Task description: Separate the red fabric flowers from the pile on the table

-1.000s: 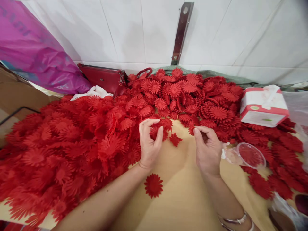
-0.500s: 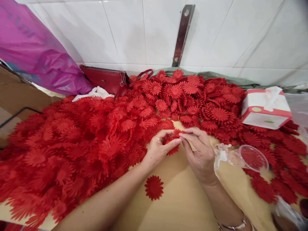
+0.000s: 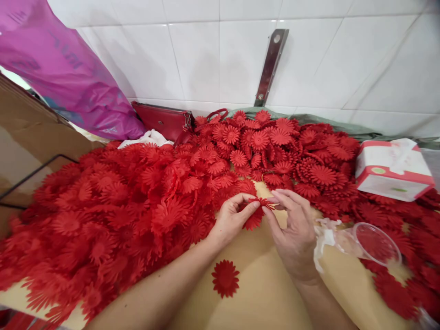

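My left hand (image 3: 233,219) pinches a small red flower (image 3: 261,202) between thumb and fingers at the middle of the view. Close on its right, my right hand (image 3: 294,229) has thumb and fingers pressed around thin yellowish strands (image 3: 272,206) at the flower's edge. Just under the left fingertips another red flower (image 3: 253,222) shows, partly covered. A single flat red flower (image 3: 225,278) lies on the tan tabletop (image 3: 257,293) between my forearms. A large heap of red flowers (image 3: 168,213) spreads to the left of my hands.
More red flowers (image 3: 323,175) are heaped behind and to the right. A tissue box (image 3: 393,172) and a clear plastic lid (image 3: 376,243) are on the right. A red purse (image 3: 163,121), purple bag (image 3: 85,87) and cardboard (image 3: 30,133) stand at back left, before a tiled wall (image 3: 192,55).
The camera view has shifted, so the scene sits lower and further right. The flower between my hands is now tilted edge-on, and yellowish strands show at my right fingertips.
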Motion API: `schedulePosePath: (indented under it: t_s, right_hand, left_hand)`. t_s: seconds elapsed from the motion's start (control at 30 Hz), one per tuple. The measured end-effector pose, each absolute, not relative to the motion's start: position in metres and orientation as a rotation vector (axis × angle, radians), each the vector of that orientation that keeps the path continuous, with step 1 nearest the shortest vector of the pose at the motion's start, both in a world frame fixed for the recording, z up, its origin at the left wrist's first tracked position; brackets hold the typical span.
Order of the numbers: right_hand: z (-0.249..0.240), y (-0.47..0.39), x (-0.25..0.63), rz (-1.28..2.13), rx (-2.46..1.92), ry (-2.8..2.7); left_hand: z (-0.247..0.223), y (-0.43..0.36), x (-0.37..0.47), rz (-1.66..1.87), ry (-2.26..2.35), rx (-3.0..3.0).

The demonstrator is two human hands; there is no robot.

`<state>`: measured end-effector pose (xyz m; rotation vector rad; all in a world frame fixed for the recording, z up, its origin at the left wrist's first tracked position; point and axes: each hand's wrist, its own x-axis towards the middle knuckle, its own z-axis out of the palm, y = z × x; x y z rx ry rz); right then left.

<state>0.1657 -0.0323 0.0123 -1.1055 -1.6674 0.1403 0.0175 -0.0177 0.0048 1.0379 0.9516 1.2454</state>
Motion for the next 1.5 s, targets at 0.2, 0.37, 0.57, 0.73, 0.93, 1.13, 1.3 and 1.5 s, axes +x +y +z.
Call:
schedulePosePath:
  t_s: [0.2,0.37,0.57,0.73,0.93,1.13,1.3,1.5]
  right_hand:
    - [0.009,-0.031,0.167,0.159,-1.077,-1.659]
    - [0.015,-0.032,0.165,-0.021,-1.078,-1.728]
    - [0.016,-0.031,0.166,0.097,-1.027,-1.797]
    - [0.013,-0.03,0.168,0.313,-1.061,-1.787]
    - [0.005,-0.029,0.168,0.709,-1.127,-1.505]
    - [0.003,-0.027,0.168,0.842,-1.125,-1.312]
    - [0.006,-0.028,0.168,0.603,-1.105,-1.536]
    - [0.007,-0.03,0.167,0.671,-1.099,-1.577]
  left_hand:
    - [0.003,-0.017,0.018,1.181,0.844,1.028]
    - [0.002,-0.017,0.018,1.194,0.902,1.026]
    - [0.006,-0.018,0.016,1.211,0.932,1.048]
    - [0.004,-0.016,0.013,1.191,0.937,1.091]
    - [0.001,-0.012,0.013,1.165,0.868,1.155]
    - [-0.003,-0.014,0.016,1.173,0.955,1.225]
    - [-0.003,-0.017,0.015,1.185,1.015,1.245]
    - [0.002,-0.02,0.013,1.151,1.056,1.302]
